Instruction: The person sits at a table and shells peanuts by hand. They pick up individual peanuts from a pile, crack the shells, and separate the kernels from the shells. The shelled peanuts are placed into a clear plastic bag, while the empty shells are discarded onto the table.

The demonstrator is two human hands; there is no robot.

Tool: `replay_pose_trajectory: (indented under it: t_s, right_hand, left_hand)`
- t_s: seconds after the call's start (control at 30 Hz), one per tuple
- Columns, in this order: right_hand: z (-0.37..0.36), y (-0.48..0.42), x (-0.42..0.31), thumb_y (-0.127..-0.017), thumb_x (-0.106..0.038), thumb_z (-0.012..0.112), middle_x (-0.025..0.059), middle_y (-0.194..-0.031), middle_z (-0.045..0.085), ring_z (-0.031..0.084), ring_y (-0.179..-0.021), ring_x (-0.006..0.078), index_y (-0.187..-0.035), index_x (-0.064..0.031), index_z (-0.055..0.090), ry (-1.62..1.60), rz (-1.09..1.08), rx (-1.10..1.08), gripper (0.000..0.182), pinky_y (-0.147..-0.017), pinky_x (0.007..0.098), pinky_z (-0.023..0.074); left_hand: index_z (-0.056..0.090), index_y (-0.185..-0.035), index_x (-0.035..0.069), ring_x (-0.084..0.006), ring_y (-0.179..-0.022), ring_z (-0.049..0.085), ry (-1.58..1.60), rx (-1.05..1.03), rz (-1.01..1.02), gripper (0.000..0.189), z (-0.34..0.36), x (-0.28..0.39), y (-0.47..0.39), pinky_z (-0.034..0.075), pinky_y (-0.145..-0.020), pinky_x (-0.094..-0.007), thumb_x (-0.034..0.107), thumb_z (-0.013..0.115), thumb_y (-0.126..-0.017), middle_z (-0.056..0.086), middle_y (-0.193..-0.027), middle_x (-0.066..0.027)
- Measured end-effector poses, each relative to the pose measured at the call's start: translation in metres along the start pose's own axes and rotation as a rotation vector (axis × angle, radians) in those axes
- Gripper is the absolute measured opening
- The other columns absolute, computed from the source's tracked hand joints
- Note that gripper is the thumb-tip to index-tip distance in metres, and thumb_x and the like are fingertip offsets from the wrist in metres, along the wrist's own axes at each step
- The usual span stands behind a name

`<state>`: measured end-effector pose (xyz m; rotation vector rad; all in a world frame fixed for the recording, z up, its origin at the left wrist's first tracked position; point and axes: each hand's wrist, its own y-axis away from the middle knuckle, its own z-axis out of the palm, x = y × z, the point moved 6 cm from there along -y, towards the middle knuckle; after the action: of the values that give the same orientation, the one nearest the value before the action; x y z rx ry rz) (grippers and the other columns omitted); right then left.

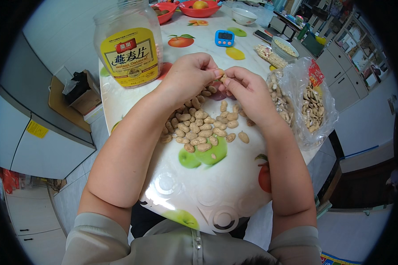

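Observation:
My left hand [194, 73] and my right hand [248, 91] meet above the table, their thumbs and fingertips pinching one peanut [223, 78] between them. Fingers cover most of it, so whether its shell is cracked cannot be told. Below my hands and toward me spreads a heap of unshelled peanuts [195, 127], partly hidden by my left forearm. One loose peanut [243, 136] lies at the heap's right side. A small pinkish fragment [213, 156] rests nearer to me, on the printed green apples of the tablecloth [199, 185].
Beyond my left hand stands a big clear plastic oatmeal jar [129, 58]. To the right, a clear plastic bag [328, 116] holds peanut shells [312, 107]. Farther back are a blue timer [224, 38], a glass bowl [280, 53], a phone [262, 36], a white bowl [243, 16] and a red fruit dish [199, 12].

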<state>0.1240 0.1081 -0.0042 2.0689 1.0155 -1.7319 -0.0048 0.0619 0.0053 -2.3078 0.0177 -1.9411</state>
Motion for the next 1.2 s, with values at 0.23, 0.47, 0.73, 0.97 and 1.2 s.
replay_pose_trajectory:
  t_s: [0.23, 0.47, 0.73, 0.97, 1.2]
  right_hand:
    - [-0.005, -0.001, -0.001, -0.088, -0.012, 0.055, 0.003, -0.073, 0.06, 0.056, -0.068, 0.0089, -0.091, 0.0022, 0.06, -0.05, 0.016, 0.006, 0.015, -0.062, 0.0239, 0.0479]
    - [-0.004, -0.001, 0.0, -0.089, -0.013, 0.053, 0.0022, -0.07, 0.059, 0.054, -0.065, 0.0079, -0.09, 0.0016, 0.061, -0.007, 0.063, -0.024, 0.017, -0.059, 0.0221, 0.0451]
    - [-0.001, -0.001, 0.005, -0.091, -0.013, 0.048, 0.0051, -0.069, 0.06, 0.051, -0.06, 0.0089, -0.089, 0.0038, 0.062, -0.239, 0.188, -0.03, 0.022, -0.057, 0.0214, 0.0424]
    - [-0.002, 0.002, 0.009, -0.091, -0.014, 0.047, 0.0117, -0.077, 0.062, 0.055, -0.063, 0.012, -0.089, 0.004, 0.057, -0.492, 0.326, -0.01, 0.021, -0.058, 0.0223, 0.0448]
    - [0.0, 0.002, 0.013, -0.089, -0.014, 0.049, 0.0119, -0.082, 0.063, 0.055, -0.068, 0.0124, -0.09, 0.003, 0.057, -0.617, 0.357, 0.023, 0.019, -0.061, 0.025, 0.0461]
  left_hand:
    - [0.06, -0.087, 0.004, -0.002, -0.051, 0.036, 0.119, 0.056, -0.065, 0.017, 0.003, 0.0, 0.002, 0.026, -0.044, -0.0183, 0.021, 0.062, -0.086, 0.051, -0.065, 0.0042]
    - [0.062, -0.083, 0.004, -0.002, -0.049, 0.036, 0.08, 0.106, -0.06, 0.018, 0.001, -0.003, 0.0, 0.027, -0.043, -0.0176, 0.022, 0.066, -0.084, 0.052, -0.064, 0.004]
    - [0.062, -0.085, 0.004, -0.0021, -0.049, 0.037, -0.054, 0.146, -0.026, 0.015, 0.001, 0.001, 0.0, 0.028, -0.044, -0.0172, 0.018, 0.063, -0.086, 0.053, -0.065, 0.0032]
    - [0.06, -0.092, 0.003, -0.0028, -0.05, 0.034, 0.183, 0.061, -0.133, 0.014, 0.004, -0.007, 0.0, 0.026, -0.043, -0.0184, 0.016, 0.059, -0.088, 0.049, -0.064, 0.0035]
    - [0.059, -0.096, 0.005, -0.0021, -0.052, 0.033, 0.233, 0.013, -0.172, 0.016, 0.007, -0.01, 0.001, 0.025, -0.045, -0.0176, 0.019, 0.058, -0.089, 0.051, -0.07, 0.0036]
